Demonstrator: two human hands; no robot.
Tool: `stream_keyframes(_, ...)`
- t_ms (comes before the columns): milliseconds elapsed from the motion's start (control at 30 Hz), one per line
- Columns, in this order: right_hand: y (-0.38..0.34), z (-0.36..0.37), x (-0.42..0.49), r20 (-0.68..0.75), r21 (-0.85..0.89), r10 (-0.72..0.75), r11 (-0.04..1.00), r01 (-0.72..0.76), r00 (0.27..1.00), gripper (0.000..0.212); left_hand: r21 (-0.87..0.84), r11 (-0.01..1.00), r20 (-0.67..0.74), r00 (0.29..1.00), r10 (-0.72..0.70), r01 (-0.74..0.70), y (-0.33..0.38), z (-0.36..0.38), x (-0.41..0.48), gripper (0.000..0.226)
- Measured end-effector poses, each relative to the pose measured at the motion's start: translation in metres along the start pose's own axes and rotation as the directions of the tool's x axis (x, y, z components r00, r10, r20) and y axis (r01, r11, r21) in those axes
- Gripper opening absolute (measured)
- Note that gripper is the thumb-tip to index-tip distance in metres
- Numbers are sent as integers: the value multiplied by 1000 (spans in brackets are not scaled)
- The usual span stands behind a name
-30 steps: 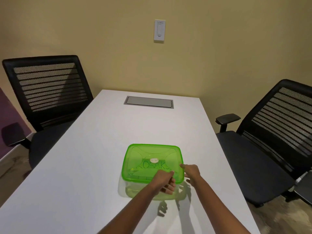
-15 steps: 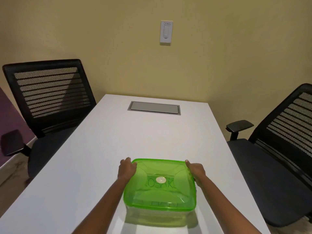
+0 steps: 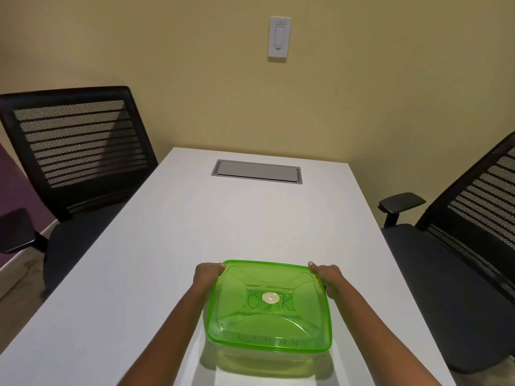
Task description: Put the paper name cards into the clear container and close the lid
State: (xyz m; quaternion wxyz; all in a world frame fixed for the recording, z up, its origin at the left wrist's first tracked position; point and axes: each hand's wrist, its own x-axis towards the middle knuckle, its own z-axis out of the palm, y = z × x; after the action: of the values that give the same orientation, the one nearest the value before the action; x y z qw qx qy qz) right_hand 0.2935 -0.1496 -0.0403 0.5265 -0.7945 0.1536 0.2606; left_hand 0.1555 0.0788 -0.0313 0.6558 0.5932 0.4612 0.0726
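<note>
A clear container (image 3: 267,363) stands on the white table near its front edge, covered by a translucent green lid (image 3: 245,310) with a small white disc at its middle. Through the lid I see paper name cards (image 3: 278,305) with handwritten letters inside. My left hand (image 3: 207,275) grips the lid's far left corner, thumb on top. My right hand (image 3: 328,277) grips the far right corner the same way. The lid lies flat on the container.
The white table (image 3: 195,232) has a grey cable hatch (image 3: 256,171) at its far end. A black mesh office chair (image 3: 75,151) stands on the left, another (image 3: 459,246) on the right. A light switch (image 3: 279,39) is on the yellow wall.
Both hands moved from the lid's near right side to its two far corners, and the container now sits closer to me in view.
</note>
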Motion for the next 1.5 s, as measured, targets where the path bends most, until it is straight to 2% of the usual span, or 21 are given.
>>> stream_keyframes(233,-1,-4,-3,-11,-52,-38,998,37,999,49,61,997,-17,999,38,-37,-2,0,2,29)
stream_keyframes(300,-1,-4,-8,-26,-104,-78,992,75,997,47,165,982,-21,995,93,-88,-3,1,-2,29)
stream_keyframes(367,-2,-1,-18,-50,-202,-164,968,151,985,35,324,935,-47,984,169,-146,-4,3,-11,30)
stream_keyframes(433,0,4,-29,-100,-295,-264,929,225,959,29,477,861,-58,971,234,-179,-7,5,-22,34)
stream_keyframes(500,6,9,-42,-122,-383,-361,876,292,924,34,633,748,-44,955,292,-200,-12,7,-34,41)
stream_keyframes(567,13,13,-53,-111,-498,-473,788,363,874,36,810,536,9,920,393,-237,-19,6,-44,48)
stream_keyframes(633,21,18,-62,-73,-625,-560,670,400,825,40,902,330,92,871,483,-278,-26,5,-52,54)
stream_keyframes(700,29,23,-71,-6,-726,-609,548,415,793,46,926,208,177,850,497,-315,-32,6,-60,56)
stream_keyframes(833,47,35,-93,138,-836,-609,351,421,781,56,927,67,304,843,445,-370,-45,12,-76,57)
stream_keyframes(933,61,42,-111,192,-843,-593,309,441,782,58,927,22,334,853,401,-374,-55,17,-85,60)
stream_keyframes(1000,70,44,-117,207,-853,-574,291,433,792,59,914,34,356,839,412,-404,-60,18,-98,60)
stream_keyframes(1067,77,43,-127,223,-860,-544,282,426,809,59,887,29,362,732,578,-461,-65,17,-112,63)
stream_keyframes(1100,80,43,-134,220,-861,-547,280,424,808,59,878,49,341,692,636,-477,-67,17,-118,73)
stream_keyframes(1167,82,40,-150,159,-866,-637,277,417,754,61,875,40,302,609,733,-482,-76,14,-128,75)
stream_keyframes(1200,83,38,-155,128,-869,-663,284,405,738,69,870,-3,310,544,780,-493,-80,12,-131,67)
stream_keyframes(1233,86,36,-159,126,-866,-668,286,410,733,69,865,-65,318,444,838,-498,-86,11,-132,63)
stream_keyframes(1267,92,36,-155,152,-853,-666,285,437,730,62,859,-94,317,377,870,-504,-91,10,-130,62)
stream_keyframes(1333,102,36,-149,223,-824,-540,340,454,811,60,862,-101,306,351,885,-497,-95,9,-132,63)
stream_keyframes(1367,104,34,-150,225,-830,-524,338,443,822,62,864,-102,303,348,887,-493,-97,8,-132,63)
stream_keyframes(1467,105,31,-152,226,-836,-540,320,446,811,62,850,-122,295,271,916,-512,-101,7,-131,63)
stream_keyframes(1500,104,30,-155,231,-838,-527,320,442,818,62,851,-123,297,274,915,-511,-100,6,-133,63)
